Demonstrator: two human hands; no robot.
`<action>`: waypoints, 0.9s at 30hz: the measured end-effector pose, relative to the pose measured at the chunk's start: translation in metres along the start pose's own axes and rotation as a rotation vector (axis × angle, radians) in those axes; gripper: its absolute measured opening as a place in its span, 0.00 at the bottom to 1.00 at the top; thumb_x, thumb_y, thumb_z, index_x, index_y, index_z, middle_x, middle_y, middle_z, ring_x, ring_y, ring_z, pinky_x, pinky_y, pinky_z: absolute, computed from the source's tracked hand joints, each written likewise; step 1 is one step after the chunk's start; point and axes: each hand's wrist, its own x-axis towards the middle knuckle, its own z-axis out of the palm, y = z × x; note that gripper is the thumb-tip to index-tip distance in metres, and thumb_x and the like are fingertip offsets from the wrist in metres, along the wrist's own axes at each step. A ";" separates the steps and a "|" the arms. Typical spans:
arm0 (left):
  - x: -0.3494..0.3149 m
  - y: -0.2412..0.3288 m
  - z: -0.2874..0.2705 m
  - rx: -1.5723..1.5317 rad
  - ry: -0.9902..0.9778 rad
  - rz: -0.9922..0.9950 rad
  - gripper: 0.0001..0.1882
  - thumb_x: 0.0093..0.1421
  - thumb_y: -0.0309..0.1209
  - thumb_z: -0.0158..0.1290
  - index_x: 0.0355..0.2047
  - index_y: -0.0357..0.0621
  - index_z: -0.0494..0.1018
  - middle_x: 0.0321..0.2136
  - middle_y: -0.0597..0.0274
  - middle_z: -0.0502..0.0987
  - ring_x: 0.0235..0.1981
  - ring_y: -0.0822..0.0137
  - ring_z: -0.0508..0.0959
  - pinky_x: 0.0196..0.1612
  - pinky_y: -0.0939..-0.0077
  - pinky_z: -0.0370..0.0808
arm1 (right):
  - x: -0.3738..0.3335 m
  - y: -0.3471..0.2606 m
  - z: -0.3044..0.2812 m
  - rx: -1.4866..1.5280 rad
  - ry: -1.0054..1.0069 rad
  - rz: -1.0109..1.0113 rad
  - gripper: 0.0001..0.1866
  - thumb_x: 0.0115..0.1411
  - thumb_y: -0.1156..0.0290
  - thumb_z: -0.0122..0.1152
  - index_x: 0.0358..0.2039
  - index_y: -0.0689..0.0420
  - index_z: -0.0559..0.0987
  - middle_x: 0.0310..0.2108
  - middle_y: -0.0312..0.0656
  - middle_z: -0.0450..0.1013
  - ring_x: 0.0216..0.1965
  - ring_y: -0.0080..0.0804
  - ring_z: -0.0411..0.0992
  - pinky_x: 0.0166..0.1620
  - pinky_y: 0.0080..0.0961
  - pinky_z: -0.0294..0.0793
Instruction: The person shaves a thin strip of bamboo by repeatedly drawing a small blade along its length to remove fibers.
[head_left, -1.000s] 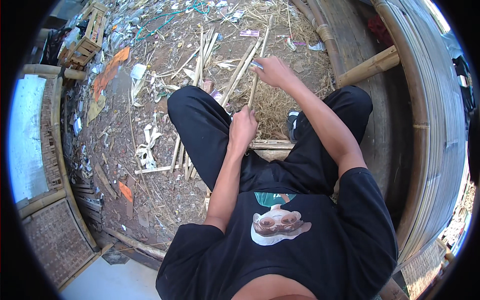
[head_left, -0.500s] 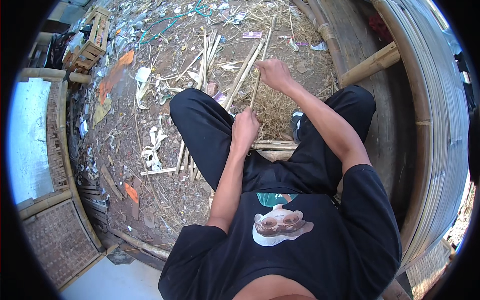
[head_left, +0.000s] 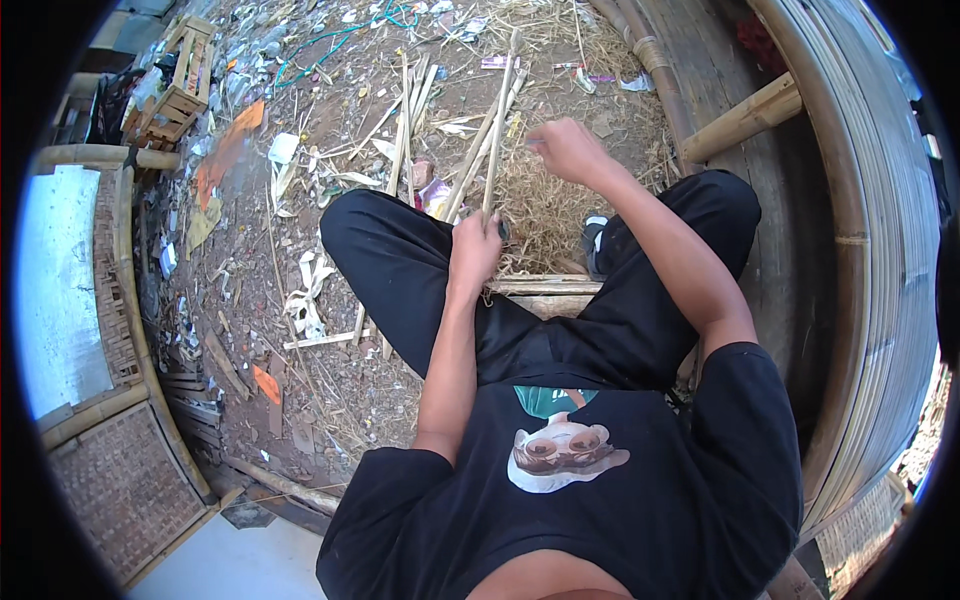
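Pale bamboo, split thin. Left hand (head_left: 474,252) clenched round the near end of a strip (head_left: 497,130), centre frame, just above the knee; strip running up toward the top edge among other loose strips (head_left: 405,120). Right hand (head_left: 567,150) raised at upper centre, fingers curled and pinched, perhaps on a sliver or small blade; too blurred to tell. Straw (head_left: 540,215) heaped below it, between the black-trousered legs. Split bamboo pieces (head_left: 545,290) lying flat across the lap. Wooden crate (head_left: 175,85) at upper left, woven wall (head_left: 880,250) curving down the right. Better done with the lower grip firm, strip braced straight against the leg, pulling hand kept in line.
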 end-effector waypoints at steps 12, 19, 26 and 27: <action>-0.003 0.016 -0.009 -0.241 -0.130 -0.091 0.15 0.63 0.34 0.48 0.27 0.32 0.71 0.10 0.57 0.69 0.11 0.69 0.71 0.18 0.70 0.67 | 0.035 0.030 0.012 0.133 0.119 0.157 0.20 0.52 0.79 0.52 0.46 0.50 0.79 0.36 0.54 0.76 0.41 0.48 0.75 0.46 0.37 0.74; -0.004 0.014 -0.005 -0.473 -0.256 -0.114 0.14 0.65 0.36 0.48 0.31 0.37 0.74 0.13 0.72 0.65 0.14 0.81 0.65 0.18 0.80 0.61 | 0.054 0.022 0.002 0.338 0.144 0.163 0.17 0.56 0.72 0.57 0.46 0.44 0.79 0.35 0.50 0.77 0.36 0.39 0.78 0.42 0.33 0.75; -0.005 0.016 -0.004 -0.453 -0.244 -0.099 0.15 0.65 0.37 0.48 0.31 0.36 0.74 0.12 0.70 0.65 0.14 0.79 0.64 0.18 0.77 0.62 | 0.061 0.037 0.011 0.154 0.271 0.063 0.15 0.61 0.66 0.54 0.48 0.45 0.77 0.37 0.50 0.77 0.36 0.40 0.78 0.42 0.32 0.74; -0.006 0.016 -0.004 -0.457 -0.242 -0.102 0.15 0.65 0.37 0.48 0.31 0.36 0.74 0.12 0.70 0.65 0.14 0.79 0.64 0.18 0.77 0.62 | 0.061 0.036 0.011 0.167 0.265 0.059 0.15 0.61 0.67 0.54 0.48 0.46 0.77 0.38 0.50 0.77 0.38 0.41 0.77 0.43 0.32 0.75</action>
